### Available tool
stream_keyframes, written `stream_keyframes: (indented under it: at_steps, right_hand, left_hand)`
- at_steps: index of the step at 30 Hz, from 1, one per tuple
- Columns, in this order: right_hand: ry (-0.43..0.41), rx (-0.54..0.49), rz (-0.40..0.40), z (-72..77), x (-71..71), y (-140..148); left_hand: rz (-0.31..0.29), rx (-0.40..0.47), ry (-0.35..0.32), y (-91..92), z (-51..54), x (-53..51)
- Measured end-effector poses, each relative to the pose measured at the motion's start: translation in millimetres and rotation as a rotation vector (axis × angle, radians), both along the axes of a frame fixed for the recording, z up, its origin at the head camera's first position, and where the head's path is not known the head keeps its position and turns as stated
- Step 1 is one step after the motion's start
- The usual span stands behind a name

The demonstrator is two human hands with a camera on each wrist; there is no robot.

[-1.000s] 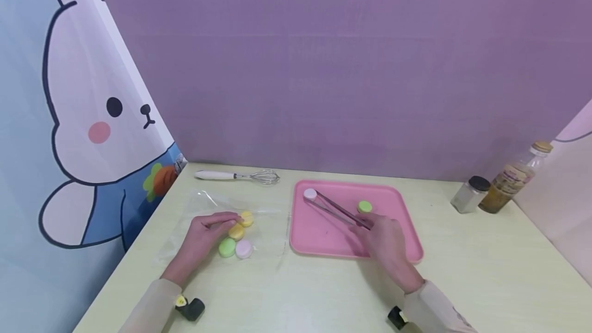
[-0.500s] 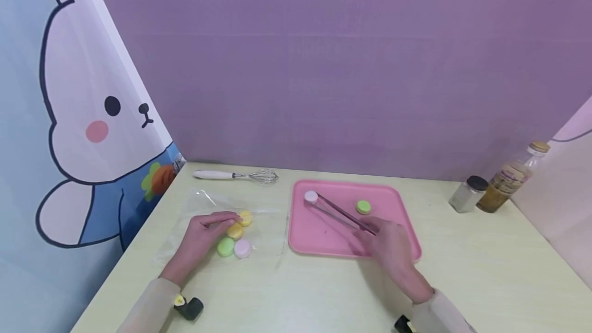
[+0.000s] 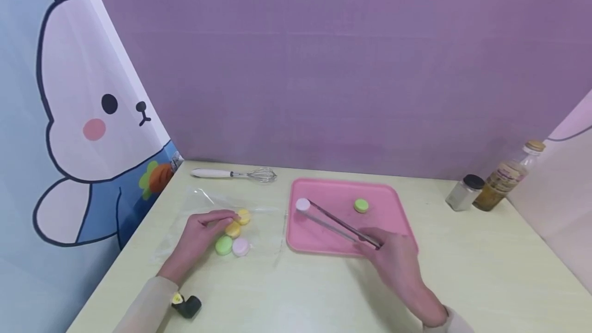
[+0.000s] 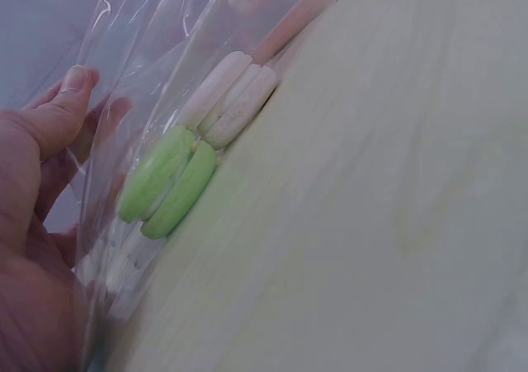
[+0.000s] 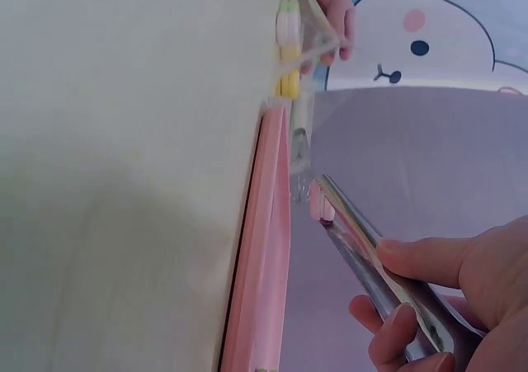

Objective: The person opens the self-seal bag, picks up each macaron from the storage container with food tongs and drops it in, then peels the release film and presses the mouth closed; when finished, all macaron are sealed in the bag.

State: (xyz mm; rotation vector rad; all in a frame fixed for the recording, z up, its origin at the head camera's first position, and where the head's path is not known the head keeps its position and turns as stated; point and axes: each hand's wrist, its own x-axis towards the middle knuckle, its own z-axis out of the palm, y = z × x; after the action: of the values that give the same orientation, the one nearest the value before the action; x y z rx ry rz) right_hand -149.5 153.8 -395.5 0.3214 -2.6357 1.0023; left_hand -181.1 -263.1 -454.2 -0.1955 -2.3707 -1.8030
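Observation:
My left hand (image 3: 196,243) pinches the upper layer of a clear plastic bag (image 4: 140,67), holding it raised. Inside the bag lie two yellow macarons (image 3: 233,229), a green macaron (image 3: 224,245) and a pale pink macaron (image 3: 240,246). My right hand (image 3: 395,261) grips metal tongs (image 3: 339,224), thumb on one side and fingers on the other. Another pale pink macaron (image 3: 302,205) is clamped at the tong tips, lifted above the left side of the pink tray (image 3: 324,243). A single green macaron (image 3: 361,205) lies on that tray.
Behind the bag lies a whisk (image 3: 233,174) with a white handle. A small black-lidded jar (image 3: 464,194) and a corked bottle (image 3: 504,176) stand at the table's far right. A purple backdrop (image 3: 287,66) rises along the back edge.
The right hand has drawn back and lifted slightly, bringing the tongs and the pink macaron up and toward the left of the tray. The left hand stays put on the bag.

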Motion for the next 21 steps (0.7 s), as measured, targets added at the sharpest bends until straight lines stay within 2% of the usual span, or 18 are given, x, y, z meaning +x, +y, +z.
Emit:
stream_keyframes:
  at_steps: [6,13,21]
  right_hand:
    - [-0.006,-0.02,0.03,-1.1,11.3,-8.5]
    - [-0.073,-0.021,0.054,-2.9,21.3,-25.1]
    - [-0.027,0.009,0.11,-9.0,22.0,-44.5]
  left_hand:
    - [0.01,0.002,-0.032,-0.2,1.8,0.2]
    - [0.013,0.004,-0.05,0.3,2.0,0.4]
    - [0.025,-0.009,-0.057,0.0,1.4,-1.5]
